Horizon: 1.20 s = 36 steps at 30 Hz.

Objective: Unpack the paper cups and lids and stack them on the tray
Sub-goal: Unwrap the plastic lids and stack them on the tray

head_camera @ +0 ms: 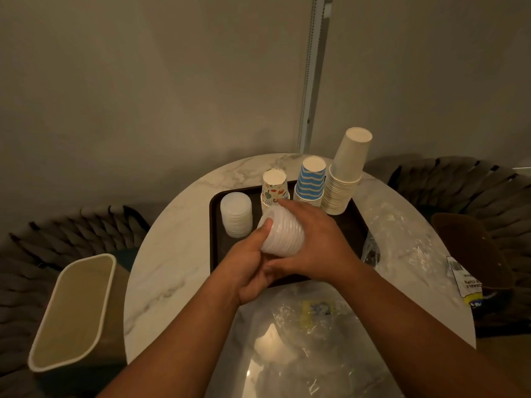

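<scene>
Over the dark tray both my hands hold a tilted stack of translucent white lids. My left hand grips the stack from below and the left, thumb on its upper edge. My right hand curls over its right side. Another stack of lids stands upright at the tray's left. Behind are three upside-down cup stacks: a patterned one, a blue-striped one and a tall plain white one.
The tray sits on a round marble table. Crumpled clear plastic wrapping lies near me and at the right, with a printed label. A cream bin stands at the left, woven chairs around.
</scene>
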Each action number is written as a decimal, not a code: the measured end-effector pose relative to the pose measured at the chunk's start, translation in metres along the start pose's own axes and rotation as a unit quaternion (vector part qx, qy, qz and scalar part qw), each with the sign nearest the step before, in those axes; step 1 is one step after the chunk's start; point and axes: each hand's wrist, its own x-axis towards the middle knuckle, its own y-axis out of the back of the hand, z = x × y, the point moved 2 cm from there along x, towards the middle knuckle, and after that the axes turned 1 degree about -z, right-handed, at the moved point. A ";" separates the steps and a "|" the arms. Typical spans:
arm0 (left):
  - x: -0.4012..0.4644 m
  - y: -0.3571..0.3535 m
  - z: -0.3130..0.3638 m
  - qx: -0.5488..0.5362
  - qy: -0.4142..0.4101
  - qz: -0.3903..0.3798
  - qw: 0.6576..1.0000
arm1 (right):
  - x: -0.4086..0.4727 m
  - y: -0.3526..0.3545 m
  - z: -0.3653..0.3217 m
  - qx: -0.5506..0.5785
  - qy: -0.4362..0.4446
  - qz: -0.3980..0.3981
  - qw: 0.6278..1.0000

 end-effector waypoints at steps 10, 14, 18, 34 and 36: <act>0.000 0.009 0.028 0.392 -0.157 0.073 0.904 | 0.000 0.001 0.004 -0.025 -0.005 0.002 1.000; 0.004 0.013 0.043 0.423 -0.117 -0.034 0.898 | 0.003 -0.003 0.001 -0.046 0.001 -0.019 0.999; 0.010 0.021 0.050 0.448 -0.100 -0.049 0.887 | 0.007 -0.008 0.002 -0.043 0.002 -0.020 0.999; 0.064 0.052 0.124 0.799 -0.131 0.077 0.582 | 0.016 -0.062 0.040 0.004 -0.124 0.006 0.992; 0.086 0.054 0.132 0.842 -0.118 0.057 0.523 | 0.018 -0.067 0.041 0.002 -0.126 0.006 0.992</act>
